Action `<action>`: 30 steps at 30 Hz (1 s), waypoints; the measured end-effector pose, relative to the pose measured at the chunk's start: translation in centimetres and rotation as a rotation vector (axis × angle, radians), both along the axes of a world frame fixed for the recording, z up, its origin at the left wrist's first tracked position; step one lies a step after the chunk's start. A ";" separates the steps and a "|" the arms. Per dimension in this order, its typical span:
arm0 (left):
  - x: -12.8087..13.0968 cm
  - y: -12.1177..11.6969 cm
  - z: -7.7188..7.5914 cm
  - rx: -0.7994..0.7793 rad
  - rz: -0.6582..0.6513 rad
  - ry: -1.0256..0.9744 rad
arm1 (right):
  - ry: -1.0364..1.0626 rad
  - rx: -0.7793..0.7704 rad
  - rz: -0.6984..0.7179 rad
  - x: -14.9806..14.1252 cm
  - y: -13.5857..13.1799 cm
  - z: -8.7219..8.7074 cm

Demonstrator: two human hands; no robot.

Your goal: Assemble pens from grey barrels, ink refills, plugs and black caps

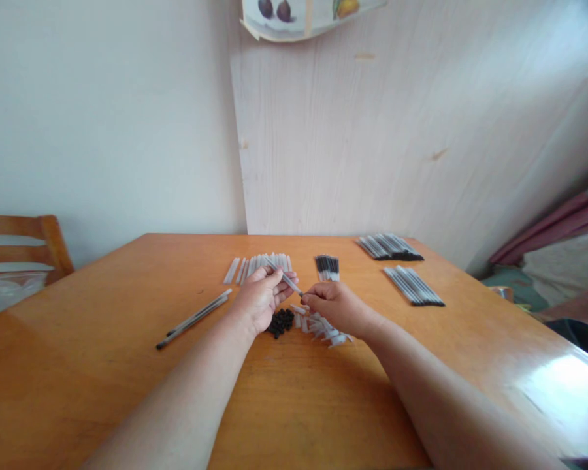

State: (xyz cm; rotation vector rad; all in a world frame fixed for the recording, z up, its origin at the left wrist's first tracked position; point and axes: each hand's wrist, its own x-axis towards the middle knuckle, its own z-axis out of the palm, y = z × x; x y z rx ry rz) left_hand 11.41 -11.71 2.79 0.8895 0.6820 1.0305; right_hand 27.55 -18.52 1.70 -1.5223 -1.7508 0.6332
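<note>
My left hand (262, 297) holds a clear pen barrel (289, 282) across its fingers with the thumb on top. At the barrel's lower right end, a dark tip shows where my right hand (334, 305) pinches it between thumb and fingers. What exactly the right fingertips cover is hidden. Just below the hands lies a pile of small black plugs (280, 322). Beside it, partly under my right hand, are scattered short whitish clear pieces (330, 331), perhaps pen caps. Behind my left hand is a row of white pen barrels (232, 270).
Black-filled refills (327, 266) lie in a row behind my right hand. Two pens (193, 321) rest at left. Bundles of black-ended pens (414, 286) lie on the right of the wooden table (98, 365). A chair (53, 245) stands beyond its left edge, a wall behind.
</note>
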 end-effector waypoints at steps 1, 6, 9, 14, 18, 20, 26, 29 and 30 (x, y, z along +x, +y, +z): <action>0.0 0.0 0.0 -0.001 0.008 0.000 | -0.003 0.015 -0.010 0.0 0.1 -0.1; 0.1 0.2 -0.3 -0.011 0.074 0.028 | -0.038 0.144 -0.070 -0.3 0.2 -0.4; 0.0 0.2 -0.4 0.004 0.058 0.029 | -0.024 0.168 -0.108 -0.3 0.3 -0.4; -0.1 -0.4 -0.1 0.049 -0.106 -0.006 | -0.016 0.154 -0.119 -0.2 0.3 -0.3; 0.0 -0.5 0.0 0.025 -0.086 0.028 | -0.011 0.197 -0.160 -0.4 0.2 -0.1; 0.0 -0.4 0.0 0.016 -0.055 0.030 | 0.021 0.191 -0.165 -0.6 0.2 0.0; 0.1 -0.2 -0.3 0.005 -0.014 0.029 | 0.059 0.121 -0.095 -0.5 0.4 -0.6; 0.2 -0.3 -0.3 -0.006 0.000 0.039 | 0.076 0.155 -0.117 -0.6 0.4 -0.6; 0.2 -0.3 -0.3 -0.011 -0.001 0.039 | 0.089 0.161 -0.129 -0.6 0.4 -0.6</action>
